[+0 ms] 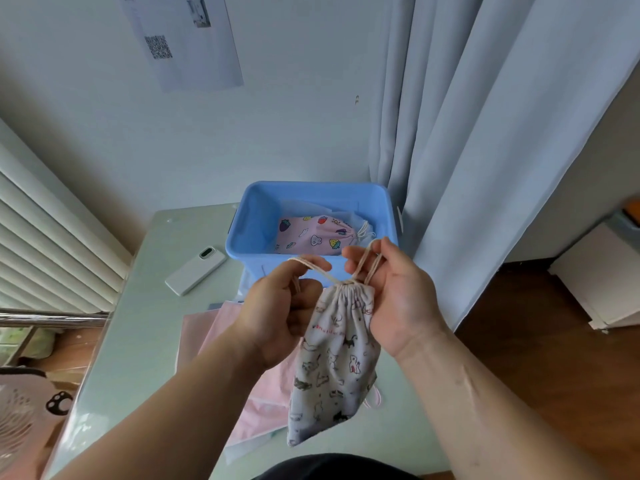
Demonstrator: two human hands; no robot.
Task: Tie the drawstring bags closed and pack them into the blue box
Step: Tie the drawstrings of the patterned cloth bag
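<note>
Pouch (332,368) I hold: pale cloth, cat print, mouth puckered.
Left hand (277,317): pinches cream cord (320,271).
Right hand (398,292): pinches cord loops.
Blue box (249,220): glossy plastic, pink bag (311,235) inside.

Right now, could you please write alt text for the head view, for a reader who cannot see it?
The left hand and right hand each pinch a loop of drawstring, holding a cinched cat-print bag above a pale table. Behind it a blue box holds a pink fruit-print bag; a white phone lies left of the box.
</note>
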